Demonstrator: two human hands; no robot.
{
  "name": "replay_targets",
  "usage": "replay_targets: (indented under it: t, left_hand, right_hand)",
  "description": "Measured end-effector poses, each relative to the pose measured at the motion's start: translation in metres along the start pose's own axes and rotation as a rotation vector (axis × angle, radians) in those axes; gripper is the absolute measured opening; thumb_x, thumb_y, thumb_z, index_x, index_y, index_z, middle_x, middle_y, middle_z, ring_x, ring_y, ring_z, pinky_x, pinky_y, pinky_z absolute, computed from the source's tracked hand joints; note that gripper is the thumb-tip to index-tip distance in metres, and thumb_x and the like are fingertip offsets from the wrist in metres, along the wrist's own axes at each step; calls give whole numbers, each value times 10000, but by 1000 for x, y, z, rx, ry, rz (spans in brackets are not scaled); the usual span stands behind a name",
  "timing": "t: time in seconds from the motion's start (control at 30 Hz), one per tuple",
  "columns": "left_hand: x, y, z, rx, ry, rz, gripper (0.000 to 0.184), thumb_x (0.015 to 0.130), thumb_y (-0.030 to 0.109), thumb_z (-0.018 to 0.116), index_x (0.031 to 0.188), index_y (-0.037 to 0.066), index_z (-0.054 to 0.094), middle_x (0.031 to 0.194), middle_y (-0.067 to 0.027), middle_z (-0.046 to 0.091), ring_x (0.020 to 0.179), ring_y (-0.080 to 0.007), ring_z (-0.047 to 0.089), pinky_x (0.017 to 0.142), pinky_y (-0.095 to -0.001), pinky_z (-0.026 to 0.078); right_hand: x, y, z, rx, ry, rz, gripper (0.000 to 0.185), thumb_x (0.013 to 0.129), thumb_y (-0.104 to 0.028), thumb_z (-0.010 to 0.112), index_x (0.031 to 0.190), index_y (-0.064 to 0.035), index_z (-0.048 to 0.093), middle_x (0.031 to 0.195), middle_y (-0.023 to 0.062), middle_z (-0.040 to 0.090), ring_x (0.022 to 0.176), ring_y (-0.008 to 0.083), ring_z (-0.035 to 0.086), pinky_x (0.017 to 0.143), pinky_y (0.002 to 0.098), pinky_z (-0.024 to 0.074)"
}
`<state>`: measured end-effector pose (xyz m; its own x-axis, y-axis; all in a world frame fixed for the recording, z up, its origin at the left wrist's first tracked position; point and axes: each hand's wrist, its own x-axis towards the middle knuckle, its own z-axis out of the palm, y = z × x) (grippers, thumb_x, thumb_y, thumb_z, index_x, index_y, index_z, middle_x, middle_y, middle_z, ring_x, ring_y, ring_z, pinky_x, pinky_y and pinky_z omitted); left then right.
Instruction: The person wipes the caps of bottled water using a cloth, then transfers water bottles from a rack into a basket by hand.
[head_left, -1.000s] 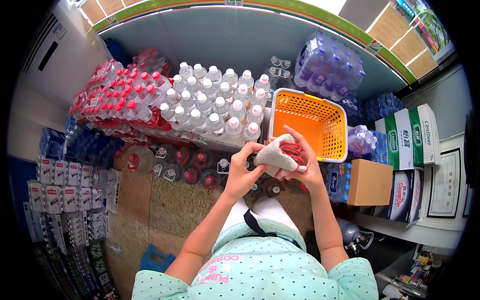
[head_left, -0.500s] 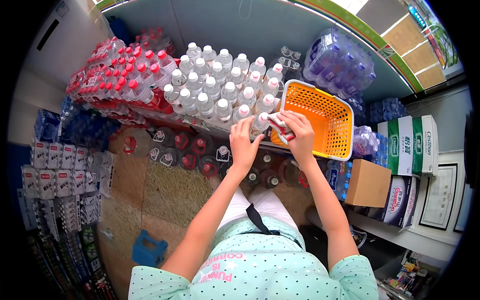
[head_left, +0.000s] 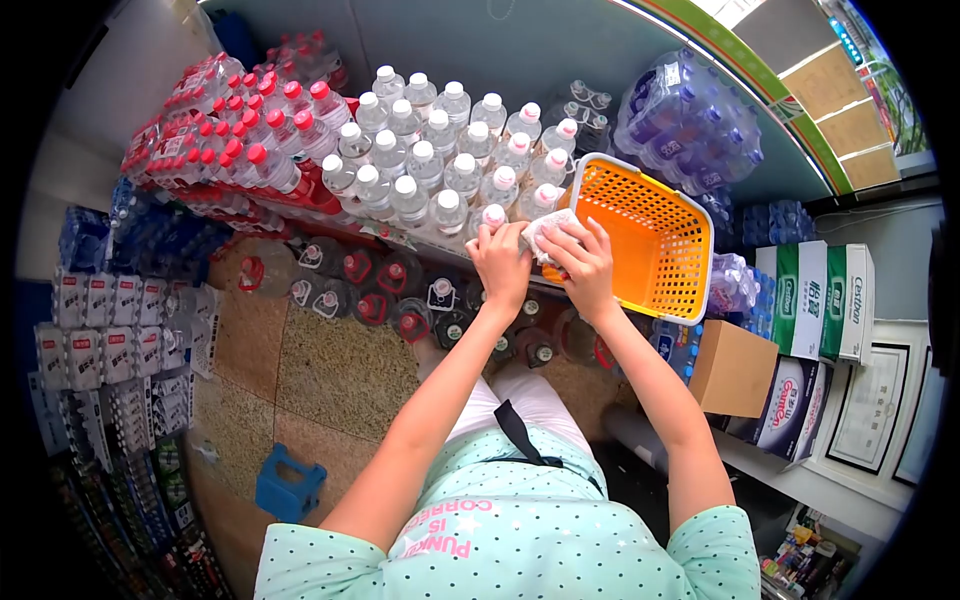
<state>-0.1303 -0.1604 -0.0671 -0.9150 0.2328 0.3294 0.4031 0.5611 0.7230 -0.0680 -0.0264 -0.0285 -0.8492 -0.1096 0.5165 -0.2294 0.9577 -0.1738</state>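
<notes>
Clear water bottles (head_left: 421, 165) with white caps stand upright in rows before me, some with pinkish marks on the caps. My left hand (head_left: 503, 268) is curled around a bottle at the front right corner of the rows; that bottle is mostly hidden by my hands and the cloth. In my right hand (head_left: 586, 265) is a crumpled white cloth (head_left: 549, 236) with reddish parts, pressed over the top of the same bottle. Right beside my right hand stands a yellow plastic basket (head_left: 688, 255) with a white rim.
Red-capped bottle packs (head_left: 240, 140) are stacked left of the rows, and a purple bottle pack (head_left: 688, 120) stands at the back right. Large jugs (head_left: 378, 275) line the floor below. A cardboard box (head_left: 735, 368) is at right, a blue stool (head_left: 290, 483) at lower left.
The cloth has moved left and down onto the bottle top, covering the cap that showed before. My right hand has shifted slightly left and my left hand slightly right, bringing them closer together.
</notes>
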Motion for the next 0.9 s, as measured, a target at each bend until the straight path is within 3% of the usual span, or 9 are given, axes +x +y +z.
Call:
replay_targets:
  t: [0.1, 0.27, 0.4, 0.53, 0.7, 0.9]
  left_hand:
    - [0, -2, 1, 41, 0, 16, 320, 714, 131, 754, 1028, 122, 697, 975, -30, 685, 985, -222, 561, 867, -388, 344]
    - [-2, -3, -13, 109, -70, 64, 482, 692, 193, 801, 1152, 142, 665, 1056, -19, 659, 1006, -220, 536, 872, -387, 334]
    - [4, 6, -32, 153, -41, 112, 615, 690, 241, 821, 1259, 147, 610, 1160, 0, 611, 1033, -218, 506, 877, -385, 323]
    - [19, 12, -29, 147, 1, 116, 643, 702, 305, 821, 1278, 132, 594, 1225, 14, 577, 1121, -227, 469, 933, -443, 298]
    - [29, 19, -18, 166, -91, 109, 636, 719, 327, 804, 1282, 118, 594, 1287, -13, 551, 1223, -257, 419, 994, -511, 260]
    - [34, 21, -4, 237, -141, 136, 610, 740, 303, 783, 1297, 134, 600, 1325, -29, 538, 1262, -285, 403, 1040, -543, 234]
  right_hand:
    - [-4, 1, -6, 36, -38, -25, 449, 679, -36, 717, 1097, -200, 727, 1140, -41, 695, 1100, 192, 599, 1068, 472, 374]
    - [-6, 14, -31, 150, -191, -46, 467, 666, -3, 708, 1090, -197, 730, 1140, -44, 698, 1101, 184, 601, 1079, 479, 374]
    - [29, 20, -39, 41, 47, 29, 471, 651, 21, 696, 1077, -176, 730, 1154, -27, 695, 1111, 218, 598, 1060, 479, 384]
    - [52, 41, -7, -62, 63, 36, 463, 692, 14, 692, 1117, -168, 709, 1198, -24, 674, 1136, 218, 574, 1063, 470, 354]
    - [36, 40, 16, -109, 56, 79, 404, 738, -55, 688, 1129, -154, 701, 1201, -17, 669, 1100, 205, 574, 1031, 454, 354]
    - [28, 37, 16, -19, 91, 128, 414, 697, -16, 665, 1088, -142, 714, 1169, 0, 682, 1055, 220, 580, 996, 434, 375]
